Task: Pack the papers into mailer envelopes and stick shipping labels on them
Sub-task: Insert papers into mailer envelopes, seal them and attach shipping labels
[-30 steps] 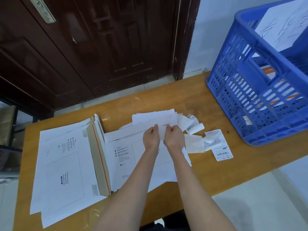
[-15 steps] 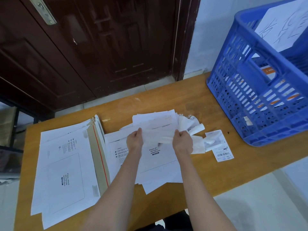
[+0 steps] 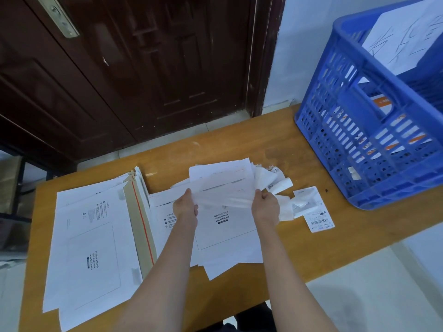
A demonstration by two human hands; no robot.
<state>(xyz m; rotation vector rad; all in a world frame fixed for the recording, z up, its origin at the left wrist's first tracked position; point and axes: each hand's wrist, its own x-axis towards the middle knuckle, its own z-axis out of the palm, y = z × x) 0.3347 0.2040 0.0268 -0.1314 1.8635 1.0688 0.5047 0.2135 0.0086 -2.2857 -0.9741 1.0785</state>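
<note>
**Two hands stretching a thin strip above the open mailer**

Wooden table (image 3: 239, 144) carries everything. Blue crate (image 3: 374, 130) stands well off to the right of the right hand, far corner, with paper and packed mailers inside.

Stack of flat mailer envelopes (image 3: 96, 236) lies to the left of the left hand, flaps open, red tear line showing. One mailer envelope (image 3: 223, 238) lies directly under both hands, print side up, box marked for the waybill between the wrists. Loose papers (image 3: 220, 174) fan out just beyond the fingertips.

Translucent strip (image 3: 223, 200) spans from hand to hand, slightly slack and wrinkled in the middle; probably a peeled liner or label backing, cannot tell which. Crumpled backing scraps (image 3: 282, 185) pile just right of the right hand. Printed shipping label (image 3: 320, 220) with barcode lies further right, on the table.

Left hand (image 3: 185, 207) pinches one end of the strip, thumb on top. Right hand (image 3: 266, 204) grips the other end, fingers curled round it.

Judgement on the step: pull evenly so the strip comes away whole. Keep it lifted clear of the papers so nothing sticky catches them. Square the label to the printed box before pressing down.
</note>
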